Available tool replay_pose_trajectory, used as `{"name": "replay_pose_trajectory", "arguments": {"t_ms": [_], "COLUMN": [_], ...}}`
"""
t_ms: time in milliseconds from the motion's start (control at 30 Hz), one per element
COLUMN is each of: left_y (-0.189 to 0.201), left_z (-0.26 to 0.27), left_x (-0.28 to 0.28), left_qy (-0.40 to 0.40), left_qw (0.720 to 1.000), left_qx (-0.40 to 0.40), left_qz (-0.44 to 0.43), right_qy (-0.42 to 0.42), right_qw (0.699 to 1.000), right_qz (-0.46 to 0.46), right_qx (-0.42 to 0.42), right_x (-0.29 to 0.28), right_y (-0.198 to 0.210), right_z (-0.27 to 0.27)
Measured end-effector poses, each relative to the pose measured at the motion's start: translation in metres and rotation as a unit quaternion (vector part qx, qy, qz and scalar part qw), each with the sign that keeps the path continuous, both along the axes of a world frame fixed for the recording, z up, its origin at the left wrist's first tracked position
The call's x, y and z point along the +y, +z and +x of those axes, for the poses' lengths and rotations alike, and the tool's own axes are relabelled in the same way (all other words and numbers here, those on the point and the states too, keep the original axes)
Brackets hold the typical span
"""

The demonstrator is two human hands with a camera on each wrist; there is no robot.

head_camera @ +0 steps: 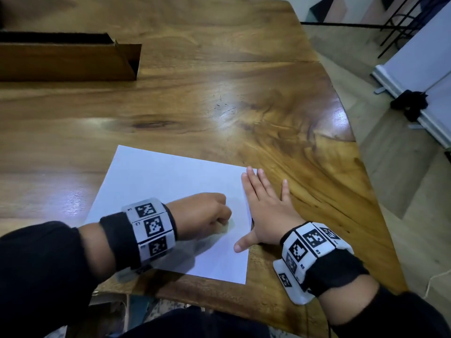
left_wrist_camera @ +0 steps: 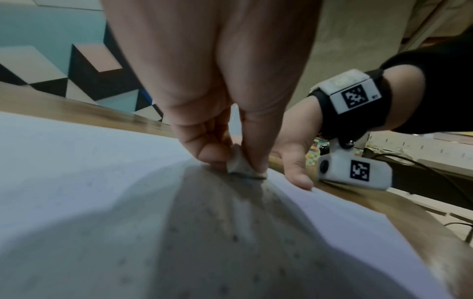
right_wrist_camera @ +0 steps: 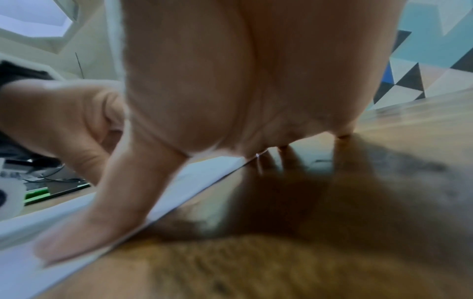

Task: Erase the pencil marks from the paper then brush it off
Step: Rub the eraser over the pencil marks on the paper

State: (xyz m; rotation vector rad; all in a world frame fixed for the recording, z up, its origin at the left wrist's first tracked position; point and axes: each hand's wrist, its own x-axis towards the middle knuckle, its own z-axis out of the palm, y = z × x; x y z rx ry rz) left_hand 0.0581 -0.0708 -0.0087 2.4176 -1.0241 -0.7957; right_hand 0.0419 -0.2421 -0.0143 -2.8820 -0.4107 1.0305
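A white sheet of paper [head_camera: 151, 181] lies near the front edge of the wooden table [head_camera: 244, 69]. My left hand [head_camera: 207, 213] sits on the sheet's right part and pinches a small white eraser [left_wrist_camera: 239, 164] between thumb and fingers, its lower end touching the paper [left_wrist_camera: 76, 161]. Small dark specks dot the paper close to the left wrist camera. My right hand [head_camera: 266, 208] lies flat with fingers spread across the sheet's right edge. Its thumb [right_wrist_camera: 97, 228] presses on the paper [right_wrist_camera: 202, 170], and its other fingers reach onto the wood.
A brown wooden box [head_camera: 68, 59] stands at the back left of the table. The table's curved right edge [head_camera: 366, 167] drops to a floor where a white board [head_camera: 415, 69] and a black stand [head_camera: 400, 25] are.
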Motion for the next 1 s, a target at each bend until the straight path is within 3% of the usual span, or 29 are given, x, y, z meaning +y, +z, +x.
{"name": "replay_pose_trajectory", "arguments": {"t_ms": [233, 433, 533, 667, 733, 867, 1000], "left_y": [0.005, 0.007, 0.003, 0.006, 0.008, 0.007, 0.008], "left_z": [0.019, 0.063, 0.058, 0.044, 0.049, 0.062, 0.054], "left_x": [0.002, -0.023, -0.02, -0.002, -0.002, -0.012, -0.007], "left_qy": [0.123, 0.188, 0.158, 0.037, 0.055, 0.148, 0.077], "left_qw": [0.991, 0.979, 0.983, 0.998, 0.996, 0.985, 0.996], "left_qx": [0.052, -0.077, -0.095, 0.006, 0.014, -0.086, -0.019], "left_qz": [-0.013, 0.001, -0.003, 0.059, 0.062, -0.009, 0.037], "right_qy": [0.03, 0.039, 0.038, 0.035, 0.035, 0.035, 0.032], "right_qw": [0.998, 0.999, 0.999, 0.998, 0.999, 0.999, 0.999], "right_qz": [0.051, 0.023, 0.025, 0.03, 0.028, 0.025, 0.031], "right_qx": [-0.031, -0.026, -0.027, -0.031, -0.029, -0.028, -0.03], "right_x": [-0.002, -0.002, -0.002, -0.001, -0.001, -0.002, -0.002], "right_y": [-0.001, -0.003, -0.003, -0.004, -0.005, -0.006, -0.007], "right_z": [-0.006, -0.005, -0.005, -0.005, -0.005, -0.005, -0.005]}}
